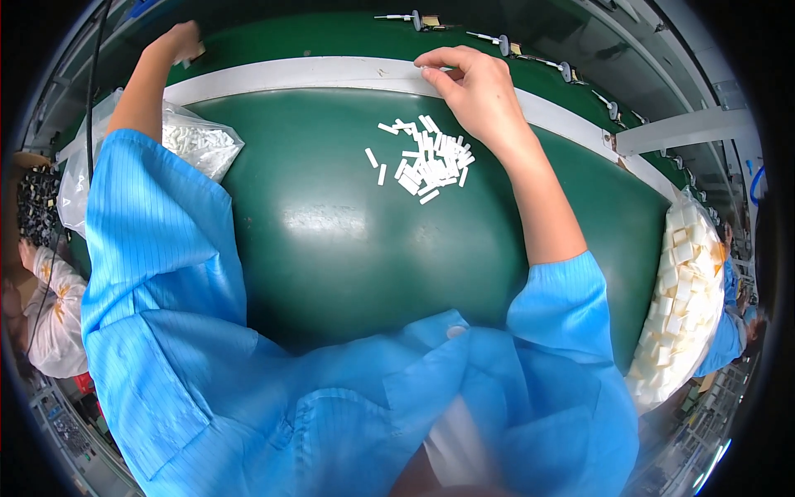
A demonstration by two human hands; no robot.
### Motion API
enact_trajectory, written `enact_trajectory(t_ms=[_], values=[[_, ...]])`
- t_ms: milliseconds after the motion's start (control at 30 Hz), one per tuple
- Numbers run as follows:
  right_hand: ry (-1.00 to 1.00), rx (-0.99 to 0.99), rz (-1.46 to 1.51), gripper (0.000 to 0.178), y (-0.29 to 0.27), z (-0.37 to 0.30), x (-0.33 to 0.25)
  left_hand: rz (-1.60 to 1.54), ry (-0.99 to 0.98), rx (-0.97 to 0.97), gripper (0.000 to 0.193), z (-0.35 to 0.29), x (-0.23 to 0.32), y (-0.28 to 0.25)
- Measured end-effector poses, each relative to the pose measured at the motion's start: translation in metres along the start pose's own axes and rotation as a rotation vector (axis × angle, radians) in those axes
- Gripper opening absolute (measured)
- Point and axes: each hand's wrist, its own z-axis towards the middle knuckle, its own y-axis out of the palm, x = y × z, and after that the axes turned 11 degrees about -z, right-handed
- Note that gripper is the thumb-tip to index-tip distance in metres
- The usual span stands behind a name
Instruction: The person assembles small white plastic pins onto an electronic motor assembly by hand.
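Note:
At the far left, my left hand (177, 43) reaches over the green belt beyond the white rail (306, 73). Its fingers are bent and blurred around a small pale thing that I cannot make out. My right hand (482, 89) is at the white rail, right of the middle, with thumb and forefinger pinched together. Whatever lies between those fingertips is too small to name. Just below and left of it, a loose pile of short white strips (435, 157) is spread on the green tabletop (331, 257).
A clear bag of small white pieces (199, 142) stands by my left forearm. On the right lies a big bag of cream-coloured blocks (681, 286). Small parts with thin shafts (418, 21) sit in a row on the belt (323, 33). Other people are at both sides.

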Motion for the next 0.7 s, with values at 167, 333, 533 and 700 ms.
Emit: enact_trajectory(t_ms=[167,333,533,700], values=[[0.182,-0.038,0.151,0.020,0.007,0.001,0.020,-0.620,0.302,0.344,0.028,-0.030,0.158,-0.064],[0.316,-0.068,0.369,0.026,0.016,0.005,0.039,-2.248,0.511,-0.241,0.013,-0.052,0.289,-0.046],[0.366,-0.085,0.469,0.021,0.016,0.004,0.043,-2.913,0.348,-0.414,0.014,-0.054,0.330,-0.016],[0.368,-0.139,0.475,0.020,0.019,0.006,0.035,-3.032,0.377,-0.424,0.016,-0.045,0.321,-0.004]])
